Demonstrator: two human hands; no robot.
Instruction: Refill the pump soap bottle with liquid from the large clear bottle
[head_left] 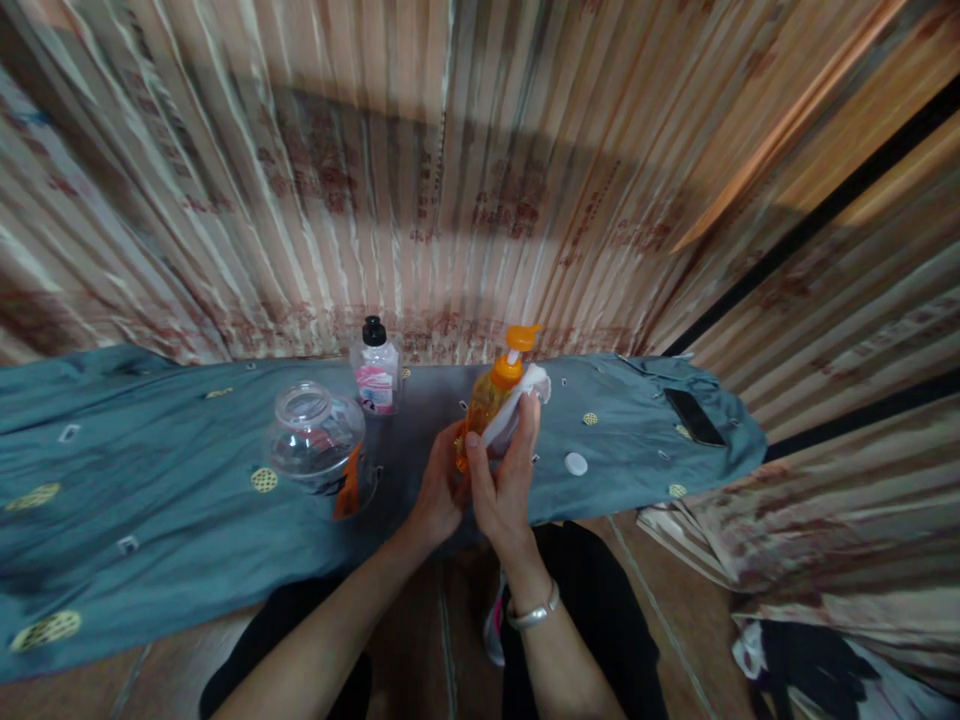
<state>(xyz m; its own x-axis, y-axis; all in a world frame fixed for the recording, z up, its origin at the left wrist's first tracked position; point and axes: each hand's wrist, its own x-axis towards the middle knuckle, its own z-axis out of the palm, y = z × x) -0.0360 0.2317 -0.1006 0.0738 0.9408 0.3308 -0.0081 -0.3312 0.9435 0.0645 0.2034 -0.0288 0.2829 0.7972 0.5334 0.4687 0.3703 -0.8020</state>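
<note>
An orange pump bottle (487,400) is held tilted above the cloth-covered surface, its orange pump head leaning up to the right. My left hand (442,485) is wrapped round the lower part of the bottle. Against the bottle's right side, my right hand (506,480) presses a white cloth (517,405), its thumb at the bottle's front. A silver bracelet circles my right wrist. Left of my hands stands a clear round jar (304,445) with an open mouth and something orange at its lower right. Behind the jar is a clear bottle (376,375) with a black cap and pink label.
A green-grey cloth (187,440) with yellow prints covers the long surface. On its right part lie a white round lid (576,464) and a black phone (694,417). A striped curtain (360,200) hangs behind. Dark bars cross at the right.
</note>
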